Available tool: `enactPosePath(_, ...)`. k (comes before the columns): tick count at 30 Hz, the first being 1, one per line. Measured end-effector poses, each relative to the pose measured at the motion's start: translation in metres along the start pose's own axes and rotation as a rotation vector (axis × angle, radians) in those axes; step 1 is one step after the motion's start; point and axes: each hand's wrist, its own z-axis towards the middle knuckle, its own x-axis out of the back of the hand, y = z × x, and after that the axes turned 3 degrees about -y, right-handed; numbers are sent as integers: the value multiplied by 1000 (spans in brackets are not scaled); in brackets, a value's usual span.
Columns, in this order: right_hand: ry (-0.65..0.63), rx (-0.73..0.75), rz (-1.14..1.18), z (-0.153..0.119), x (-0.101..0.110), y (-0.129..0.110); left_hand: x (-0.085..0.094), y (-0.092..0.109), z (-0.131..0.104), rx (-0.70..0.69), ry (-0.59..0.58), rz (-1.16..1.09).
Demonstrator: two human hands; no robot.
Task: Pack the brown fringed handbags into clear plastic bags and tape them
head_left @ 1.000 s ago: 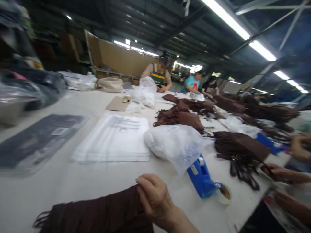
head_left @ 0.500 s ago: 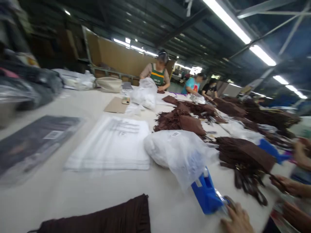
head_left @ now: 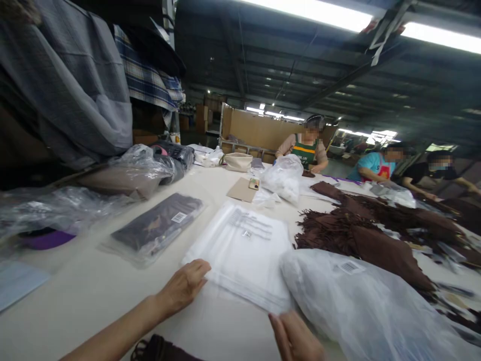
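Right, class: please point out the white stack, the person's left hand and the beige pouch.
White stack [head_left: 244,253]: head view, near the middle of its top sheet.
Left hand [head_left: 185,285]: head view, on the back of the hand.
Beige pouch [head_left: 238,162]: head view, on its near side.

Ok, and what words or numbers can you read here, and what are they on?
None reads clearly.
White bags: print too blurred.
Dark packet: barcode label, digits too small.
Puffy bag at right: barcode label, digits too blurred.
Green apron: lettering too small.
Red apron: marks too small.
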Motion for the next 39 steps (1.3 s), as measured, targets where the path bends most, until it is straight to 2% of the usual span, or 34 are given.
enactPosePath(1, -92, 23, -18, 19, -14, -8, -9, -6, 10, -29, -2, 30)
enactPosePath(2, -127, 29, -63, 38, -28, -14, -17, -11, 18, -43, -1, 46)
enactPosePath(5, -366, 71, -150, 80, -62, -14, -29, -21, 31, -74, 1, 81)
enactPosePath(7, -516, 67, -110, 89, -75, -6, -28, -25, 34, -99, -9, 96)
enactPosePath(9, -576, 24, -15, 91, -78, 4, -23, -27, 35, -127, -32, 100)
enactPosePath(13, -607, -61, 104, 98, -73, 20, -16, -26, 41, -170, -84, 99)
enactPosePath(17, -631, -93, 142, 110, -70, 28, -22, -19, 54, -208, -134, 103)
enactPosePath(21, -648, -46, 139, 107, -67, 23, -29, -14, 64, -212, -166, 118)
enactPosePath(24, -669, 33, 122, 102, -65, 17, -29, -16, 63, -210, -174, 119)
enactPosePath(27, -679, 45, 120, 101, -64, 17, -27, -19, 59, -218, -184, 121)
enactPosePath(34, -686, -115, 198, 111, -70, 25, -27, -12, 65, -206, -216, 162)
enactPosePath(39, -616, -254, 273, 110, -77, 31, -33, -6, 80, -182, -241, 211)
